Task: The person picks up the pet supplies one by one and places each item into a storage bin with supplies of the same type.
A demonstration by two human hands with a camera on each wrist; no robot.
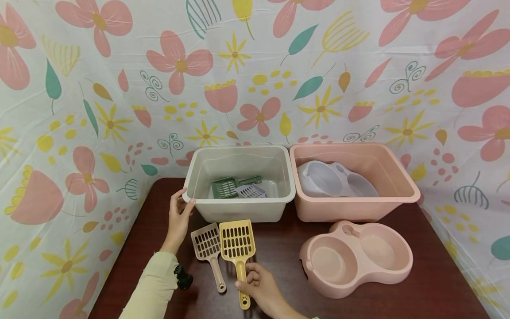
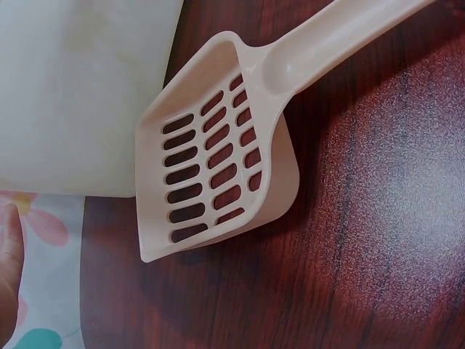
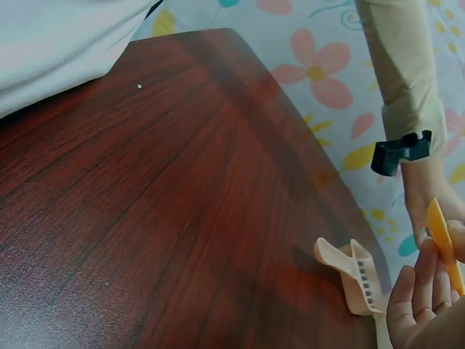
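Observation:
My right hand (image 1: 260, 285) grips the handle of a yellow slotted litter scoop (image 1: 237, 241), its head raised toward the grey bin; the yellow handle (image 3: 445, 243) also shows in the right wrist view. At the grey bin (image 1: 241, 208), my left hand (image 1: 179, 217) holds the front left corner of the rim between thumb and fingers. A beige litter scoop (image 1: 207, 243) lies on the table between my hands, and fills the left wrist view (image 2: 211, 153). Inside the grey bin lie a green scoop (image 1: 225, 188) and a pale lilac scoop (image 1: 251, 191).
A pink bin (image 1: 354, 210) stands right of the grey one, with a pale grey double bowl (image 1: 322, 179) inside. In front of it, a pink double bowl (image 1: 382, 252) rests on the dark red-brown table (image 1: 279, 248). Flower-patterned cloth (image 1: 255, 79) hangs behind and at both sides.

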